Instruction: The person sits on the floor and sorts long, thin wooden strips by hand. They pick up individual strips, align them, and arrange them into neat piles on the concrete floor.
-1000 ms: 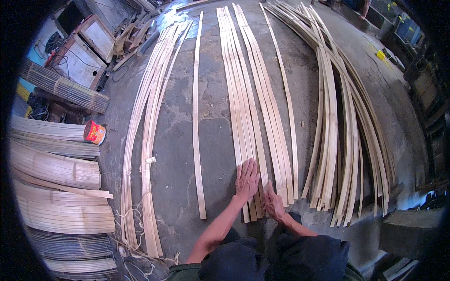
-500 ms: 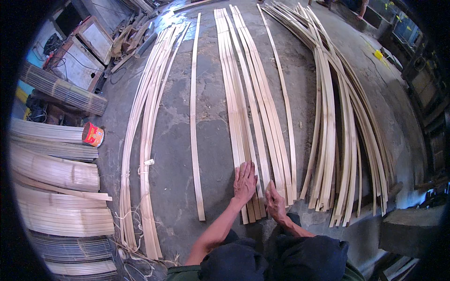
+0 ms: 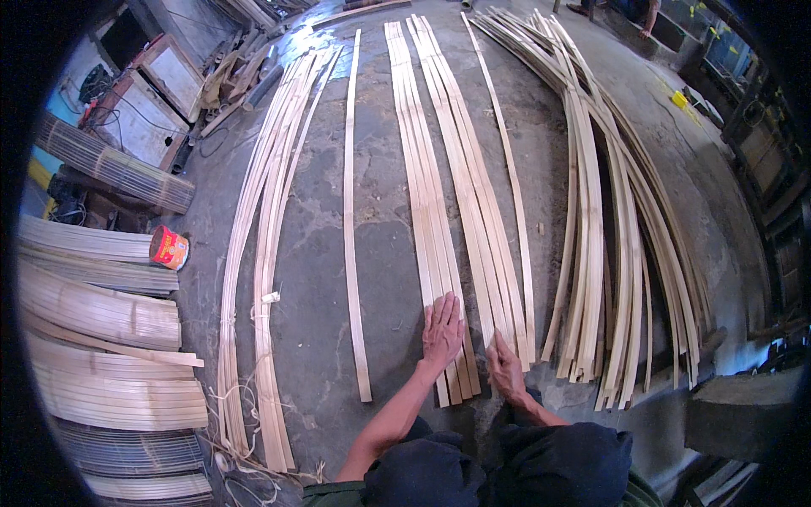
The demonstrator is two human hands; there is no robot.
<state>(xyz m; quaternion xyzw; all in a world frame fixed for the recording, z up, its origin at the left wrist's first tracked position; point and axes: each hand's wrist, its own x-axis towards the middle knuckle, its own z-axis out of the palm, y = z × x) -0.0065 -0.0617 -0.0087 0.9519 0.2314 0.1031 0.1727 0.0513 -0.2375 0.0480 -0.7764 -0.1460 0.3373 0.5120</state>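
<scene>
Long pale bamboo strips lie lengthwise on the floor in two narrow rows in front of me. My left hand [image 3: 443,331] rests flat, fingers stretched out, on the near end of the left row of strips [image 3: 428,228]. At the near end of the right row [image 3: 477,203], my right hand [image 3: 505,369] is closed at the edge of its leftmost strip; its fingertips are partly hidden. A dark gap of floor separates the two rows. One single strip [image 3: 350,211] lies apart to the left, another [image 3: 507,156] to the right.
Tied bundles of strips [image 3: 274,211] lie at left, a large loose pile [image 3: 629,228] at right. Stacked slat bundles [image 3: 110,380], a rolled slat mat [image 3: 118,165] and a red-orange tub [image 3: 169,248] line the left side. Another person's hand [image 3: 646,32] shows at the far right.
A strip that lay between the two rows has shifted right against the right row, along with my right hand, widening the gap. My left hand has stayed in place.
</scene>
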